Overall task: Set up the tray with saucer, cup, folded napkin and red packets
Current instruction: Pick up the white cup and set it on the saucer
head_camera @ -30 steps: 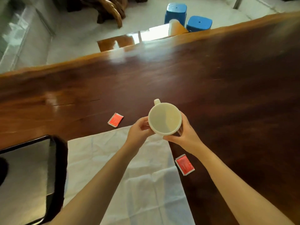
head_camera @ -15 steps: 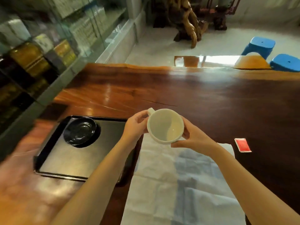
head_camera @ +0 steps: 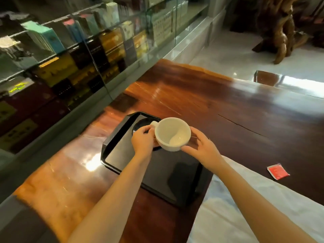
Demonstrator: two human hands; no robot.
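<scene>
Over the tray (head_camera: pixel 114 142) you hold the cup (head_camera: pixel 172 134) in both hands, above the dark saucer (head_camera: pixel 140 122) at its far end; whether the cup's base touches the saucer yet I cannot tell, since cup and hands hide most of it. Your biggest risk, I'd judge, is landing off-centre: with so little of the saucer's rim showing, the cup could catch its edge, tip it or skid it across the tray. Letting go with one hand early could swing the cup by its handle. Your left hand (head_camera: pixel 142 139) is curled at the handle side, fingers closed on the handle and wall. Your right hand (head_camera: pixel 201 146) cradles the opposite wall, fingers spread along the rim and underside, gripping it. Both forearms reach forward and converge on the cup, wrists fairly level. The napkin (head_camera: pixel 245 204) lies unfolded on the table (head_camera: pixel 228 106) just beside the tray, under your right arm, and one red packet (head_camera: pixel 277 171) sits beyond it, well apart from the tray
</scene>
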